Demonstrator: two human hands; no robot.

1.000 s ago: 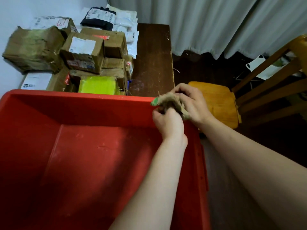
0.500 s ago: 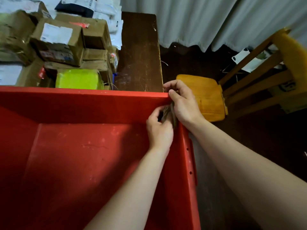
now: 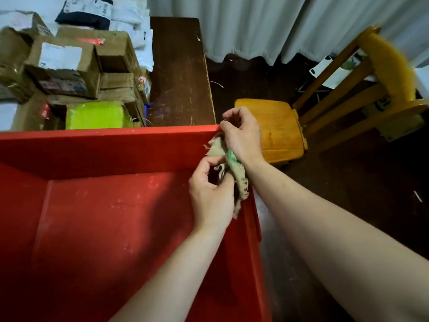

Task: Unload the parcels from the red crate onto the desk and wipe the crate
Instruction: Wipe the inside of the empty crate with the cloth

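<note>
Both hands, left hand and right hand, grip a frayed tan rag (green-smudged) at the empty red plastic crate's far corner.

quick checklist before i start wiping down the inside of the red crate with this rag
1. Crate emptied: ok, the red crate shows a bare floor, no parcels inside.
2. Parcels on desk: ok, the parcels are piled on the desk.
3. Rag in hand: ok, left hand and right hand both grip the rag.
4. Rag spread flat: not ok, it is bunched at the far right corner.
5. Rag damp or clean: cannot tell.
6. Dirt to wipe: ok, pale scuffs show on the floor.
</note>
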